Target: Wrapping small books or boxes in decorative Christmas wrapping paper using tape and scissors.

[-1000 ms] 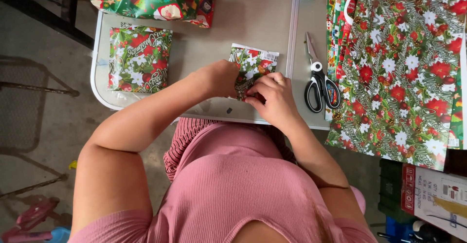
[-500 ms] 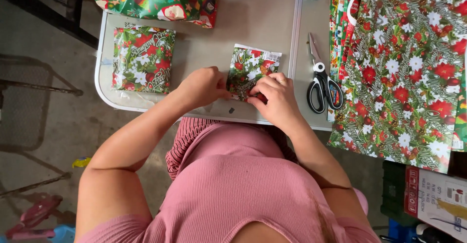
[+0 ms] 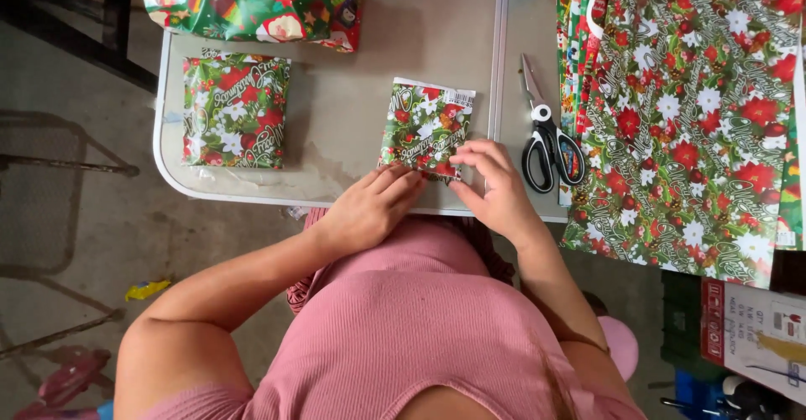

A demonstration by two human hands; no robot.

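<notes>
Paper parcel: green-and-red holiday-print wrapped packet (image 3: 426, 130) lies flat near the front edge of the bench (image 3: 353, 126), a little left of the seam between the two tops; its far end shows a white strip of paper.
Left hand: my left hand (image 3: 369, 210) rests on the packet's near-left corner, fingers together and pressed flat on the fold.
Right hand: my right hand (image 3: 495, 186) pinches the packet's near-right corner, thumb and forefinger closed on the paper flap.
Step in hand: I judge it to be creasing and closing the near end; it goes best with the left palm pinning the packet while the right draws the flap taut and flat, so the corner sits square.
Front edge: the packet sits close to the bench lip, so I would press down, not toward my body.
Right side: black-handled scissors (image 3: 547, 139) lie just beyond my right hand, blades pointing away; a large printed sheet (image 3: 697, 118) drapes over the right edge.
Left side: a second wrapped packet (image 3: 235, 111) sits near the left edge, well apart.
Open room: bare bench surface between the two packets and behind the one I hold.
</notes>
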